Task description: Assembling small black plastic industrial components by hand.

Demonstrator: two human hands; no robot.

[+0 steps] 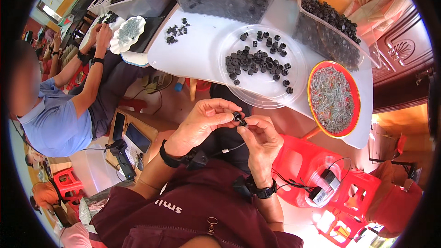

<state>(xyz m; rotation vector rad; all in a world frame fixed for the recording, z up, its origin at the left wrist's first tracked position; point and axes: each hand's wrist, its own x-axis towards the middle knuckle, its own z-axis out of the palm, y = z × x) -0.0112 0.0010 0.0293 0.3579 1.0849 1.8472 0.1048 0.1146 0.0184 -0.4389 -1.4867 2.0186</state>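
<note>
The left fingers [222,118] and right fingers [258,122] pinch one black part [237,116], apparently unfinished, with many loose black pieces [252,62] beyond them and metal pins [331,96] rightward seemingly left to do.

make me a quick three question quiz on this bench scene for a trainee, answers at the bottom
1. True or false: the left hand and right hand meet at a small black part.
2. What fills the red bowl? A) white cloth B) thin metal pieces C) black parts
3. On which side of the round clear tray does that bowl sit, left or right?

Key: 1 true; 2 B; 3 right
</note>
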